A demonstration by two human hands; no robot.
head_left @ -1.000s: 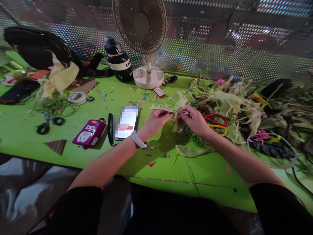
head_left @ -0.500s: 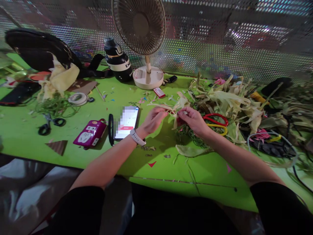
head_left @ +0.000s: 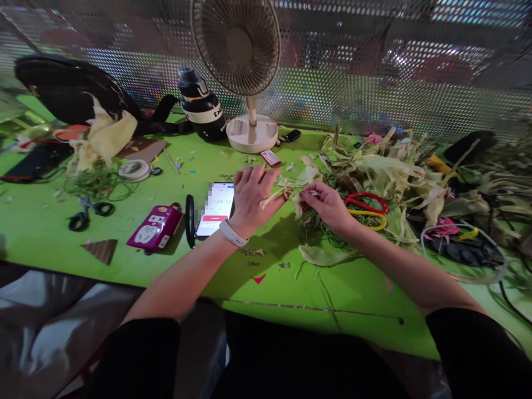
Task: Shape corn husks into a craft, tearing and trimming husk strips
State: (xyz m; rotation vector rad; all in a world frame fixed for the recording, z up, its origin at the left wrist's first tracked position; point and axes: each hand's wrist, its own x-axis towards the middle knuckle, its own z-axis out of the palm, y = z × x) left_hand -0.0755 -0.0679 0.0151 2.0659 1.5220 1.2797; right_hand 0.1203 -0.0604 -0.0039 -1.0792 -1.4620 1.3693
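Note:
Pale dried husk strips (head_left: 306, 173) stretch between my two hands over the green table (head_left: 270, 299). My left hand (head_left: 256, 195) is turned back-up with its fingers raised, and a husk strip lies between the thumb and the fingers. The fingertips of my right hand (head_left: 326, 206) are closed in a pinch on the husk, just right of the left thumb. Thin green strands (head_left: 336, 237) lie under the right wrist. Red-handled scissors (head_left: 368, 200) and a yellow handle (head_left: 376, 220) rest beside the right forearm.
A large husk pile (head_left: 390, 172) covers the right side. Behind the hands stand a fan (head_left: 251, 133) and a black bottle (head_left: 203, 113). A lit phone (head_left: 216, 208), a purple power adapter (head_left: 155, 228), black scissors (head_left: 88, 210) and a tape roll (head_left: 135, 169) lie on the left.
My left hand has rolled back-up and its fingers have lifted from their earlier pinch, covering part of the phone. My right hand keeps nearly the same place and pinch.

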